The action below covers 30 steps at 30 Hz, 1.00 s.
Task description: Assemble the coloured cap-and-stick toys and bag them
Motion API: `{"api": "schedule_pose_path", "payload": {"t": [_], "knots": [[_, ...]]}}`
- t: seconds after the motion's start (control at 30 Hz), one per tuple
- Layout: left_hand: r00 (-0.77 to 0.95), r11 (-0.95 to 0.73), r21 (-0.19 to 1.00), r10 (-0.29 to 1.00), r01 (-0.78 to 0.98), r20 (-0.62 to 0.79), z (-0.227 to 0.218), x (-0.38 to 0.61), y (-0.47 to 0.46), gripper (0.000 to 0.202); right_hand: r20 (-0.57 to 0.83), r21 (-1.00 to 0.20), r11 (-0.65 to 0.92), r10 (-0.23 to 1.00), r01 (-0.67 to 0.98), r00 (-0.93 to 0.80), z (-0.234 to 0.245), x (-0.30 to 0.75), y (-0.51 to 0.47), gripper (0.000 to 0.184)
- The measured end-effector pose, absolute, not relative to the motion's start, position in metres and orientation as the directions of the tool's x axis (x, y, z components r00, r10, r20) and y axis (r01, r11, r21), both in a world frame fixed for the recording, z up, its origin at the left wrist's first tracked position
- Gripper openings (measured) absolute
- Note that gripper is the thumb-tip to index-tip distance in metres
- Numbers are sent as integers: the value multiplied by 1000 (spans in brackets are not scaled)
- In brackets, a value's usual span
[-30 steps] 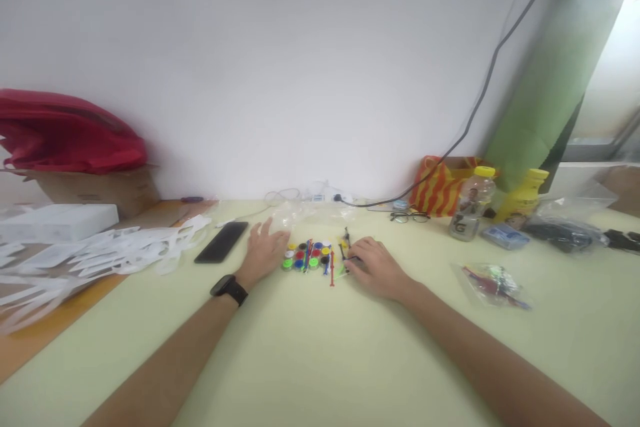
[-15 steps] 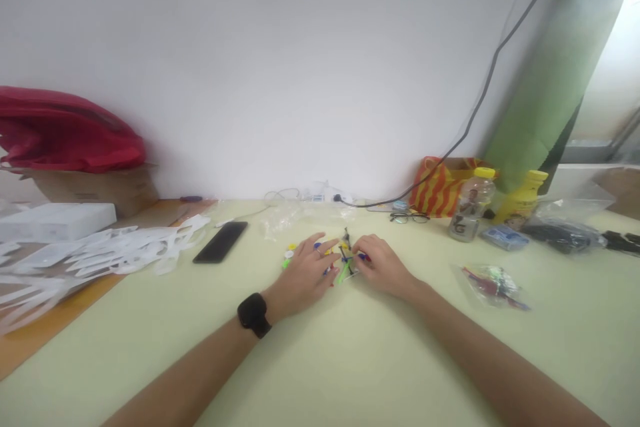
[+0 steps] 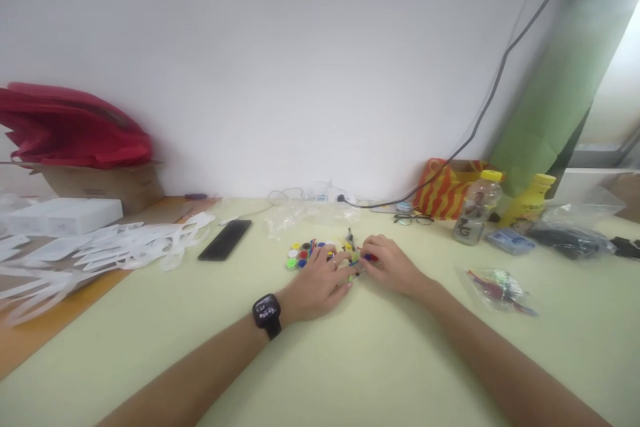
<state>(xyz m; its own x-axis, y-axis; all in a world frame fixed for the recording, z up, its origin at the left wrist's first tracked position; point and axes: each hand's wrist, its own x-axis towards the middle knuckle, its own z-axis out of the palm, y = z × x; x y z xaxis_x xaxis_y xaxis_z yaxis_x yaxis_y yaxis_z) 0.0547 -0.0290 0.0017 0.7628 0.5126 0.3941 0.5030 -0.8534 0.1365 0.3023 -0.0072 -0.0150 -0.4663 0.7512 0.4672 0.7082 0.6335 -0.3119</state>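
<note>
My left hand (image 3: pixel 323 283), wearing a ring and a black smartwatch (image 3: pixel 267 312), reaches over small coloured plastic parts with its fingers stretched out and apart. Round caps (image 3: pixel 296 256) in yellow, white, green, red and blue lie beside its knuckles. Close on the other side, my right hand (image 3: pixel 390 263) is closed, thumb and fingertips drawn together by a small blue and red piece (image 3: pixel 370 257). Fingers partly hide what it pinches. Just beyond both hands lies a small dark and yellow part (image 3: pixel 349 238).
A black phone (image 3: pixel 225 240) and white plastic strips (image 3: pixel 135 243) lie left. To the right are a bagged set of coloured parts (image 3: pixel 503 290), eyeglasses (image 3: pixel 413 219), a yellow-capped bottle (image 3: pixel 477 207) and a striped bag (image 3: pixel 437 190). A dark cable (image 3: pixel 493 90) runs along the wall.
My left hand has shifted right, toward my right hand, uncovering more of the coloured caps. The watch face has lit up. My right hand stays by the parts.
</note>
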Motion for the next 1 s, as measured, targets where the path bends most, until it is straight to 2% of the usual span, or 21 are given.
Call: {"api": "schedule_pose_path", "payload": {"t": [0.17, 0.33, 0.47, 0.6, 0.7, 0.83, 1.0], "knots": [[775, -843, 107, 528, 527, 346, -1, 54, -26, 35, 442, -305, 604, 774, 736, -453, -12, 304, -7, 12], [784, -842, 125, 535, 524, 314, 0, 53, -26, 32, 402, -313, 574, 802, 757, -442, -11, 308, -6, 13], [770, -835, 140, 546, 532, 329, 2, 53, -28, 26, 380, -202, 471, 846, 859, -374, -9, 313, -3, 16], [746, -819, 131, 566, 559, 352, 1, 54, -28, 25, 442, -110, 373, 849, 921, -291, -8, 313, -3, 15], [740, -819, 124, 563, 561, 367, 0, 55, -28, 26, 497, -145, 460, 800, 876, -338, -9, 308, -6, 9], [743, -827, 121, 549, 549, 382, 1, 55, -27, 24, 481, -207, 619, 739, 758, -472, -15, 300, -8, 12], [752, -841, 102, 523, 531, 401, -2, 55, -25, 22, 437, -272, 632, 753, 725, -492, -24, 299, -5, 15]]}}
